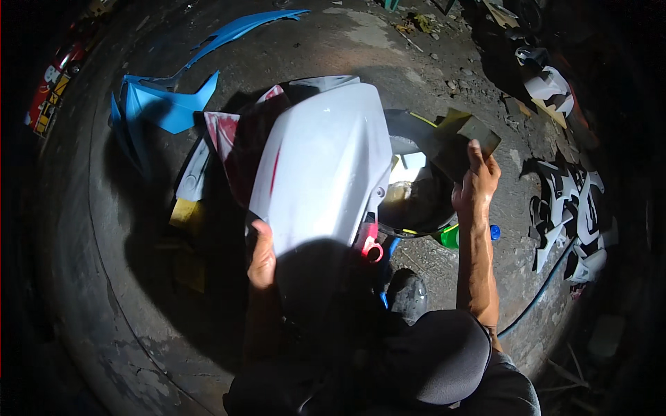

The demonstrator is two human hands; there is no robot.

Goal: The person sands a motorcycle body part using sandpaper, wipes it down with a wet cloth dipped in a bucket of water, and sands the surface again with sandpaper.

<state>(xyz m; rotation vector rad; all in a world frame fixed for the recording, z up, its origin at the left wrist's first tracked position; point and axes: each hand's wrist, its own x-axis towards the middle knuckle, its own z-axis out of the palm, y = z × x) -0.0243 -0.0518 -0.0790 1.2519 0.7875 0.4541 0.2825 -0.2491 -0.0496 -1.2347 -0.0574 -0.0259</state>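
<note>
A large white motorcycle fairing panel (326,159) with red patches along its edge tilts up in front of me. My left hand (262,256) grips its near left edge, thumb on top and the other fingers hidden beneath. To the right, my right hand (477,177) pinches a folded dark sheet of sandpaper (461,142), thumb on top, apart from the panel. Below that sheet stands a round black tub (437,220) with cloudy water and a bright reflection inside. A red tab with a round hole (372,252) sticks out at the panel's lower right.
Blue fairing pieces (166,104) lie on the concrete floor at the far left. A red and white panel (223,132) sits behind the held one. At right are white and black panels (565,208), a blue hose (538,295) and a green bottle (451,237) beside the tub.
</note>
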